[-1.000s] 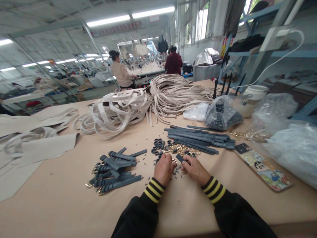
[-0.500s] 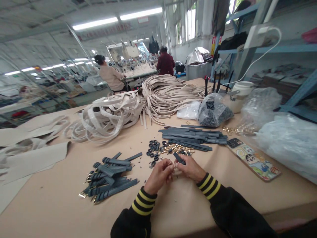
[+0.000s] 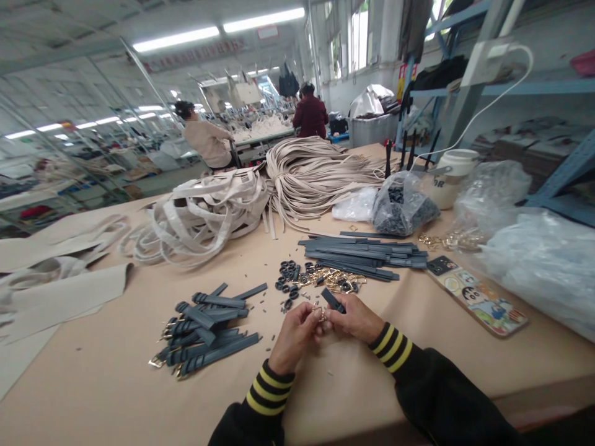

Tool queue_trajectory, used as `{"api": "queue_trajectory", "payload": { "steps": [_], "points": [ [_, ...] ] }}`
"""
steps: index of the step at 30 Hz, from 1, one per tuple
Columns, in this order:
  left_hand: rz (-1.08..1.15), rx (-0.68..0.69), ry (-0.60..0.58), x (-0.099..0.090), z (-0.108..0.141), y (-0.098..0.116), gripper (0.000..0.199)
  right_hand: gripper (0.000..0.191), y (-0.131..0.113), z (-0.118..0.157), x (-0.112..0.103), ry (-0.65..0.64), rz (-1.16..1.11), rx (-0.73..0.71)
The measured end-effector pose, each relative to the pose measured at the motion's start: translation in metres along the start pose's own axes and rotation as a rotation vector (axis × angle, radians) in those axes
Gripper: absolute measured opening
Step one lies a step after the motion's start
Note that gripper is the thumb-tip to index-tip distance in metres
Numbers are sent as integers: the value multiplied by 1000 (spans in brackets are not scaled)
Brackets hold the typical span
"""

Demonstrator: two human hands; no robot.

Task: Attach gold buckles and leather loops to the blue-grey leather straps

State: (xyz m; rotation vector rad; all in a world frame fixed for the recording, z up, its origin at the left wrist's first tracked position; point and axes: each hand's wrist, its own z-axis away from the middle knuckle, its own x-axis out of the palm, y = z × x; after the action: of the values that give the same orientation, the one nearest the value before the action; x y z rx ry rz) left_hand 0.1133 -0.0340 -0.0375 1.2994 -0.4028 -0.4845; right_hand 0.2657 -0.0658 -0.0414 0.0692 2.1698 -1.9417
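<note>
Both my hands meet above the front middle of the table. My left hand (image 3: 297,334) pinches a small gold buckle (image 3: 317,308) between thumb and fingers. A short dark strap (image 3: 333,300) sticks up out of my right hand (image 3: 356,317), whose closed fingertips touch the buckle too. How strap and buckle join is hidden by the fingers. Just beyond lie loose gold buckles (image 3: 331,276) and small dark loops (image 3: 288,288). To the left is a pile of dark straps with gold buckles fitted (image 3: 204,331).
Flat dark strips (image 3: 362,255) lie stacked behind the buckles. A phone (image 3: 478,297) rests at right, near plastic bags (image 3: 543,266) and a bag of dark pieces (image 3: 402,204). Beige straps (image 3: 316,176) are heaped at the back. Two people sit or stand farther off.
My fingers have shifted slightly, and more of the gold buckle now shows above my left fingertips. The strap in my right hand has tilted a little.
</note>
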Motion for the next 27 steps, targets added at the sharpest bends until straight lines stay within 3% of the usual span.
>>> {"api": "queue_trajectory", "payload": {
  "steps": [6,12,15,21,27],
  "points": [
    [47,-1,113,0,3,1,22,13,5,0,2,-33,46,3],
    [-78,35,70,-1,12,21,21,13,7,1,4,8,7,191],
    [-131,78,64,1,15,27,22,11,5,2,5,-49,-33,207],
    [-65,98,233,-3,13,24,28,6,2,3,1,-125,-197,141],
    [114,-33,107,-10,13,19,30,9,3,5,-1,-252,-259,106]
  ]
}}
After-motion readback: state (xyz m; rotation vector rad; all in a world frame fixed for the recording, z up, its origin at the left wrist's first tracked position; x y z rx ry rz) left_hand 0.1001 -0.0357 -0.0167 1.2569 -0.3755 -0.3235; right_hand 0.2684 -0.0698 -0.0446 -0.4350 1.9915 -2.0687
